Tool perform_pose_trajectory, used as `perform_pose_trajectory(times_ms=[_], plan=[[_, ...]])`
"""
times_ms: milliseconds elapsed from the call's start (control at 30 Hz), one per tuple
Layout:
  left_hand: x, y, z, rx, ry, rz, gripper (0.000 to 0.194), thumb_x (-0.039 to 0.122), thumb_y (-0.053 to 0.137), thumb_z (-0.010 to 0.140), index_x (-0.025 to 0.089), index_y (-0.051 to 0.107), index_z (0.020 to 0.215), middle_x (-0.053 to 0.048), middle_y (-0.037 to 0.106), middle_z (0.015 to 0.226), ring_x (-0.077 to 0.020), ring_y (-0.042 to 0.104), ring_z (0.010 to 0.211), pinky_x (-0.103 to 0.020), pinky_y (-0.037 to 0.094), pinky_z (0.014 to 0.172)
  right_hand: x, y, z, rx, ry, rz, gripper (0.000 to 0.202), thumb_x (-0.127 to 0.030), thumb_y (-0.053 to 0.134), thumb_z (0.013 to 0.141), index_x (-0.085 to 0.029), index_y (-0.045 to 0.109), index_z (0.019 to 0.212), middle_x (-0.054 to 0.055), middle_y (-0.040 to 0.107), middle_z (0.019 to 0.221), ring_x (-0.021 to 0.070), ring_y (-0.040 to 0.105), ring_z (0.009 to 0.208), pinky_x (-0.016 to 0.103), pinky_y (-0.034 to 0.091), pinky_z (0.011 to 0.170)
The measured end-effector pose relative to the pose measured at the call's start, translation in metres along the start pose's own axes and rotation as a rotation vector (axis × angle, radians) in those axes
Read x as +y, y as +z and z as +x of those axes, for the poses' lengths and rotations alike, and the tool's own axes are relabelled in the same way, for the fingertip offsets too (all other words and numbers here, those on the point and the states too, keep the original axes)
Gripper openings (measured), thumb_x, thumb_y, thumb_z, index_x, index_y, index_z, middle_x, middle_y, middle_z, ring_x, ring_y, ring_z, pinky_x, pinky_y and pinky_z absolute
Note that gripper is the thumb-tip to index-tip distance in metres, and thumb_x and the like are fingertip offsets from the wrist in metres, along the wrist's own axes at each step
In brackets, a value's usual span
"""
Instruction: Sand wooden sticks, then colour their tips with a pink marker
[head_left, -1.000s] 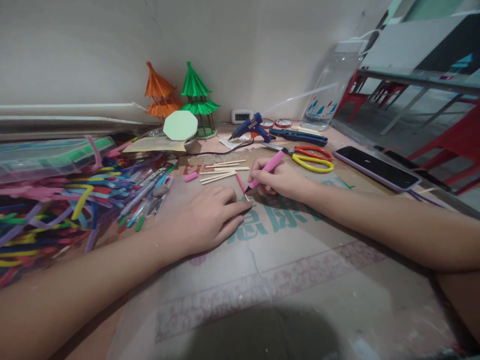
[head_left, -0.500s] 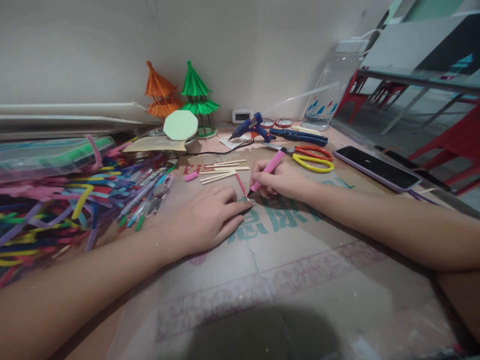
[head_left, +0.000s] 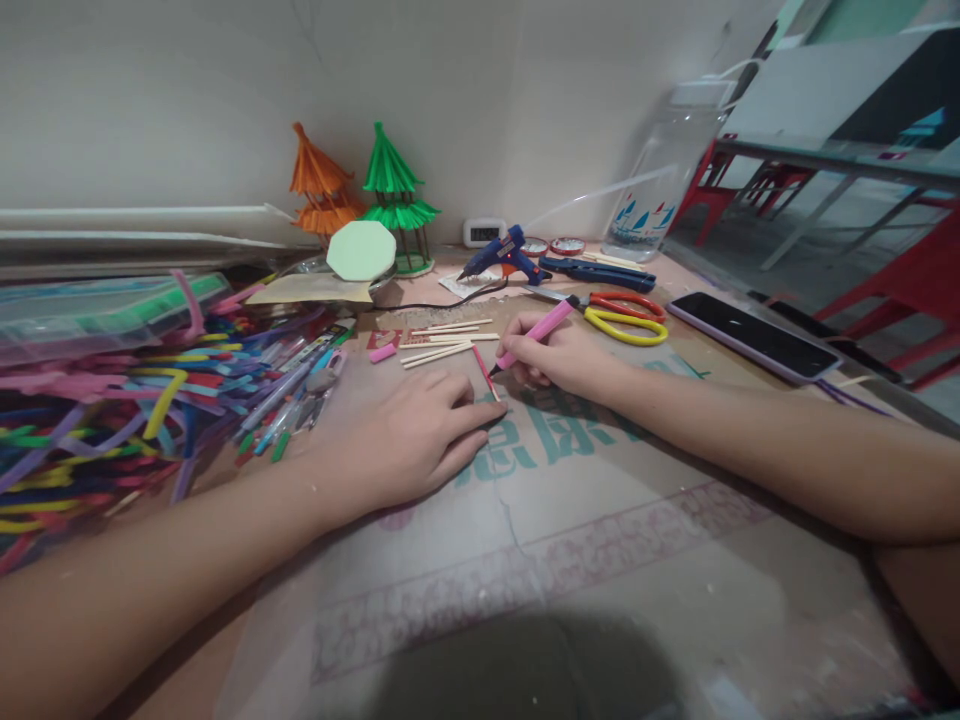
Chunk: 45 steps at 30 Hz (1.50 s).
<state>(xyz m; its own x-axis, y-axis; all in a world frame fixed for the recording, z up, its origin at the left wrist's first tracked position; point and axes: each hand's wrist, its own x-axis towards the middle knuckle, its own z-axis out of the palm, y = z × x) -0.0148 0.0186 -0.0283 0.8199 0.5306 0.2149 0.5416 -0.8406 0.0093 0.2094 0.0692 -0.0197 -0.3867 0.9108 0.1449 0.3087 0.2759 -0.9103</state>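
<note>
The surface (head_left: 600, 580) lies bare at six o'clock. On it rests the left hand (head_left: 409, 435), palm down, fingers slightly spread, the index fingertip on the near end of a red stick (head_left: 485, 373) at the hand's two o'clock. Beyond that stick, the right hand (head_left: 547, 355) pinches a pink marker (head_left: 546, 323) between its fingers; its dark tip is at the stick's side. Coloured pipe cleaners (head_left: 90, 400) heap at the left hand's nine o'clock, a pink cap (head_left: 382, 353) lies at its twelve, and pale sticks (head_left: 442, 350) at its one. From the right hand, a phone (head_left: 754, 335) lies at three o'clock, yellow-and-orange-handled scissors (head_left: 626, 325) at two, and a blue glue gun (head_left: 499, 253) at eleven. Farther off, a green tiered model (head_left: 390, 190) stands at the left hand's twelve o'clock.
</note>
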Motion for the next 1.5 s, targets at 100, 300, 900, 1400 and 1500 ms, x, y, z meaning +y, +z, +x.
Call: perform_pose_trajectory(times_ms=[100,300,900,1400,1500], plan=[[0.0,0.0,0.0,-0.002,-0.009,-0.006,0.041,0.036,0.038,0.107,0.024,0.066,0.134,-0.008,0.059,0.097,-0.023,0.056,0.089,-0.039,0.046,0.083,0.001,0.0,0.0,-0.002,0.0,-0.006,0.016,-0.015,0.056,0.09,-0.017,0.057,0.074,-0.004,0.057,0.048,0.0063,0.042,0.038,0.017,0.031,0.037],[-0.001,0.001,0.0,0.012,0.006,-0.003,0.043,0.038,0.037,0.107,0.023,0.066,0.135,-0.009,0.059,0.096,-0.0236,0.056,0.088,-0.04,0.046,0.081,-0.004,-0.002,-0.002,-0.069,0.005,-0.011,0.016,-0.009,0.053,0.082,-0.017,0.057,0.069,-0.003,0.058,0.049,0.007,0.047,0.04,0.017,0.033,0.038],[-0.04,0.012,0.011,-0.005,-0.109,-0.196,0.047,0.036,0.034,0.107,0.021,0.052,0.148,-0.006,0.051,0.157,-0.0274,0.04,0.147,-0.051,0.031,0.123,-0.002,-0.002,-0.005,0.029,-0.099,0.149,0.015,-0.02,0.054,0.091,-0.018,0.059,0.077,-0.003,0.057,0.054,0.0078,0.044,0.042,0.018,0.034,0.039],[-0.042,0.009,0.027,0.11,0.016,-0.111,0.032,0.031,0.045,0.104,0.02,0.071,0.119,-0.009,0.068,0.134,-0.0268,0.058,0.126,-0.047,0.041,0.11,-0.006,-0.011,-0.01,-0.142,0.018,0.048,0.014,-0.028,0.067,0.087,-0.016,0.063,0.082,-0.001,0.066,0.062,0.007,0.05,0.045,0.018,0.04,0.042],[-0.042,0.012,0.027,0.129,0.015,-0.125,0.032,0.029,0.045,0.104,0.021,0.071,0.119,-0.007,0.068,0.135,-0.0258,0.057,0.127,-0.047,0.04,0.111,0.001,-0.014,-0.01,-0.148,0.0,0.131,0.015,-0.03,0.064,0.088,-0.016,0.063,0.084,0.002,0.07,0.067,0.008,0.053,0.046,0.019,0.043,0.043]])
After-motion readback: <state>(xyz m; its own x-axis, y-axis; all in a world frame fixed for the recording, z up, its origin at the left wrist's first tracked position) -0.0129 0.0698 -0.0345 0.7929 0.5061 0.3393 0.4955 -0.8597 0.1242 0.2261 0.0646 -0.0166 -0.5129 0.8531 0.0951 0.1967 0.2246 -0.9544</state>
